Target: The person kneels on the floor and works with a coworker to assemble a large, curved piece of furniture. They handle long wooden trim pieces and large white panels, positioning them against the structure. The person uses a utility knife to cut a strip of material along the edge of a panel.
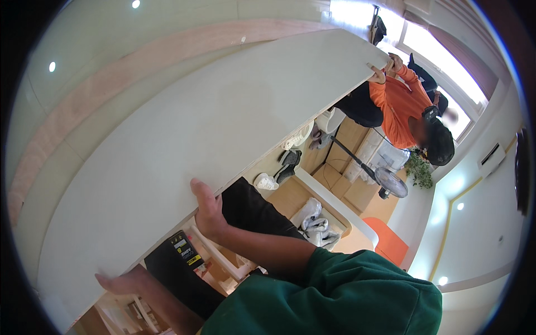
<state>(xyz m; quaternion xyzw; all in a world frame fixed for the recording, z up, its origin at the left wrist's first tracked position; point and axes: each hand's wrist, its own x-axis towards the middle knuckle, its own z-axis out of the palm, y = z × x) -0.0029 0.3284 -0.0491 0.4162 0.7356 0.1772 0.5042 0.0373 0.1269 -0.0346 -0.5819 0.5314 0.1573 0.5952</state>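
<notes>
A large flat white board [223, 111] stretches diagonally from lower left to upper right, its long edge toward me. My right hand [210, 211] clasps this edge near the middle, thumb on the upper face and fingers hidden under it. Closer to the board's lower left end, my left hand [124, 281] grips the same edge, also with its fingers mostly out of sight underneath. At the far end, a co-worker in an orange top [397, 106] and black cap has both hands [385, 70] on the board's corner.
Several shoes [267, 181] lie on the floor below the board's edge. A standing fan [391, 183], shiny wrapped bundles [319, 224], an orange panel [388, 241] and a green plant [419, 170] are to the right. Another person [438, 100] is by the window, behind the co-worker.
</notes>
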